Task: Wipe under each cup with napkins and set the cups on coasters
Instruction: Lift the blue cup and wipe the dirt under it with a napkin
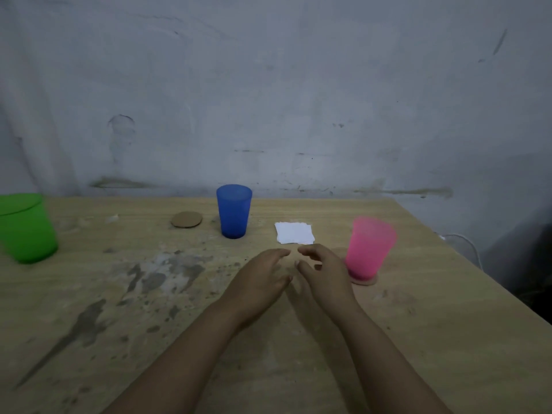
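Both hands hover empty over the table; the left hand and right hand are loosely spread, fingers relaxed, just short of the white napkin; the pink cup already sits on a coaster. The blue cup looks next; lift it straight up with 1 hand, wipe its spot, then set it squarely on the free coaster just beside it; the green cup waits far left.

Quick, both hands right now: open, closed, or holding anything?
Left hand: open, fingers relaxed, holding nothing.
Right hand: open, fingers loosely curled, holding nothing, beside the pink cup.
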`<state>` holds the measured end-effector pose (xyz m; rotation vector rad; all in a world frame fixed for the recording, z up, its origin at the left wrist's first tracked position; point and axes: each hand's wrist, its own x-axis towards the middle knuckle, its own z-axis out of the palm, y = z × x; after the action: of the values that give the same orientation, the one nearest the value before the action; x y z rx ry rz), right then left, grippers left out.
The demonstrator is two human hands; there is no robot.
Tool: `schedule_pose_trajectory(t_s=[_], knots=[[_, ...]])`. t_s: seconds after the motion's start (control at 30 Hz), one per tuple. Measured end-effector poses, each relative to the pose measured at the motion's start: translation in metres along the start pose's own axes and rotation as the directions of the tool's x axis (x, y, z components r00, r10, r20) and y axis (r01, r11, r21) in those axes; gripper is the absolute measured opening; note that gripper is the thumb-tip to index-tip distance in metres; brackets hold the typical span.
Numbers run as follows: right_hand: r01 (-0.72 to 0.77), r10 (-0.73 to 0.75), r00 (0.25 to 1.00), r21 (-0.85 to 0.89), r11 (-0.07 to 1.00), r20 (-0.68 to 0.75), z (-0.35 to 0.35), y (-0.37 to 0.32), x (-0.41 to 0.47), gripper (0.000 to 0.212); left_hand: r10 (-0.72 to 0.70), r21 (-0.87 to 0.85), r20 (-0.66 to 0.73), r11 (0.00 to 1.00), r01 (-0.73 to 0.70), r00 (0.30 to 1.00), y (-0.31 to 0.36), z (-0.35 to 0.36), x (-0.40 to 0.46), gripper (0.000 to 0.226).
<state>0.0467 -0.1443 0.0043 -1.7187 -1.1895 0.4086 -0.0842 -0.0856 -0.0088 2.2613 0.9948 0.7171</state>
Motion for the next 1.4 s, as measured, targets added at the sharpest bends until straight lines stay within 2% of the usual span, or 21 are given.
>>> schedule_pose_trajectory(t_s=[0.27, 0.43, 0.57, 0.7, 0.9, 1.07, 1.4], knots=[[-0.031, 0.032, 0.988, 0.011, 0.999, -0.149, 0.028, 0.008, 0.065, 0.024, 0.004, 0.048, -0.016, 0.999, -0.004, 1.000, -0.025, 0.004, 0.057, 0.040], [-0.044, 0.033, 0.977, -0.048, 0.998, -0.211, 0.043, 0.015, 0.087, 0.028, -0.035, 0.024, -0.100, 0.999, 0.038, 0.994, -0.029, 0.014, 0.095, 0.036], [-0.015, -0.015, 0.992, -0.239, 0.971, -0.122, 0.050, 0.033, 0.092, 0.037, -0.078, 0.009, -0.168, 0.997, 0.081, 0.983, -0.036, 0.028, 0.102, 0.032], [0.083, -0.093, 0.996, -0.418, 0.904, -0.002, 0.052, 0.043, 0.094, 0.029, -0.092, 0.039, -0.179, 0.994, 0.101, 0.979, -0.045, 0.033, 0.099, 0.028], [0.098, -0.132, 0.991, -0.519, 0.849, -0.028, 0.055, 0.040, 0.097, 0.024, -0.056, 0.118, -0.193, 0.990, 0.080, 0.980, -0.046, 0.031, 0.098, 0.027], [0.061, -0.096, 0.994, -0.492, 0.868, -0.046, 0.054, 0.039, 0.100, 0.025, -0.002, 0.230, -0.223, 0.972, 0.054, 0.975, -0.048, 0.031, 0.105, 0.020], [0.042, -0.077, 0.995, -0.462, 0.886, -0.057, 0.054, 0.040, 0.103, 0.022, 0.052, 0.290, -0.266, 0.957, 0.028, 0.963, -0.047, 0.031, 0.112, 0.018]])
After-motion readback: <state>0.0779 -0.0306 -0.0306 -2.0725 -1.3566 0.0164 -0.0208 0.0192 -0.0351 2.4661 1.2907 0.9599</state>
